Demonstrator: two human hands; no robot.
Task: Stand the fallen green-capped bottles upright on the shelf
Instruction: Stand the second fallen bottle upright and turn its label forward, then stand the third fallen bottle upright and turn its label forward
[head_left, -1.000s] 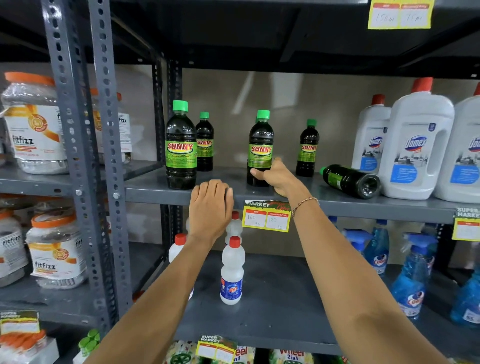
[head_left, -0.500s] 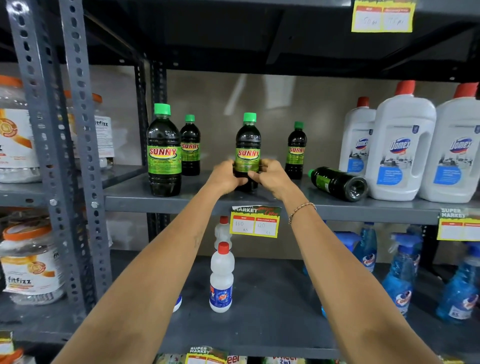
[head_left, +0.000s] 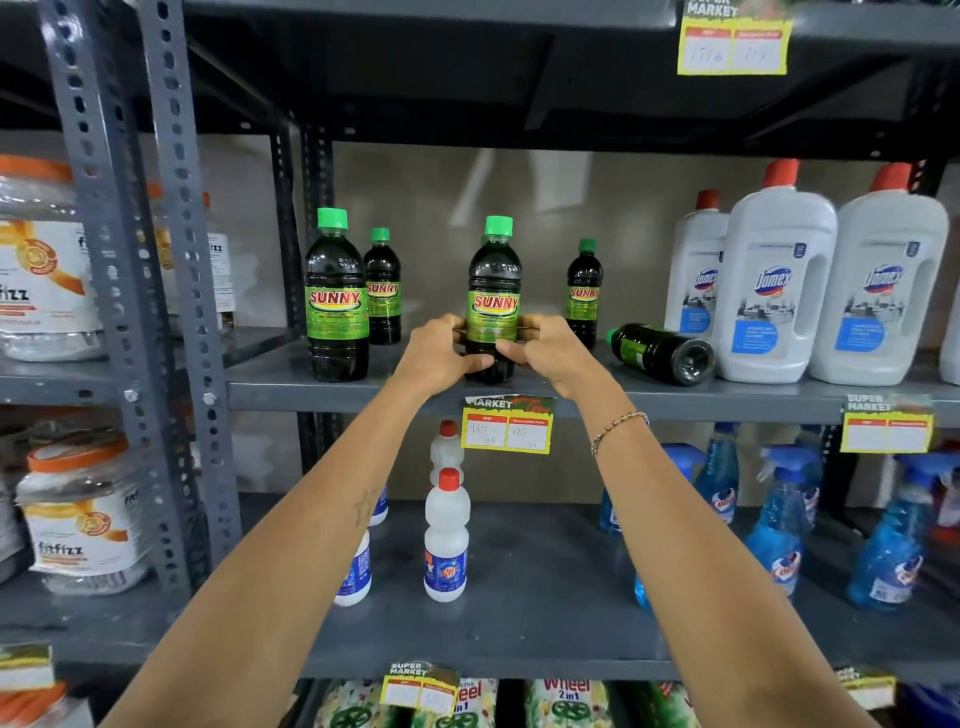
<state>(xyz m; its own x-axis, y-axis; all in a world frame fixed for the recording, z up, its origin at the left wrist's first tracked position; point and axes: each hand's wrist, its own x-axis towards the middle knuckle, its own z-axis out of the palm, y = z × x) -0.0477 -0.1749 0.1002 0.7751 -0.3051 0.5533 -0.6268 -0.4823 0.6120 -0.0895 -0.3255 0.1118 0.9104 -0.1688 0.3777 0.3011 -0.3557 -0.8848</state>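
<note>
Head view: much here is cut off or blurred. The fitfizz jars (head_left: 78, 512) at the left are smeared, and the upper one runs off the frame edge. The handwriting on the yellow price tag (head_left: 506, 427) under the shelf edge (head_left: 311, 392) is too faint to read surely. Behind the held bottle's cap a second green cap just peeks out; what it belongs to cannot be told. The lower body of the middle Sunny bottle (head_left: 493, 296) is covered by both hands, so its base on the shelf is mostly hidden.

The left hand (head_left: 439, 358) wraps the bottle's lower left side, fingers curled round it and thumb across the front. The right hand (head_left: 553, 353) closes on the lower right side, its thumb meeting the left thumb at the front. Both hands grip this one bottle, which stands upright near the front edge.

One fallen Sunny bottle (head_left: 662, 353) lies on its side to the right, base toward the camera and cap pointing back-left, just beside the white Domex jugs (head_left: 774, 291). Three other green-capped bottles stand upright: a large one (head_left: 336, 301) at the left front, a smaller one (head_left: 383, 288) behind it, and another (head_left: 584, 293) right of the hands.
</note>
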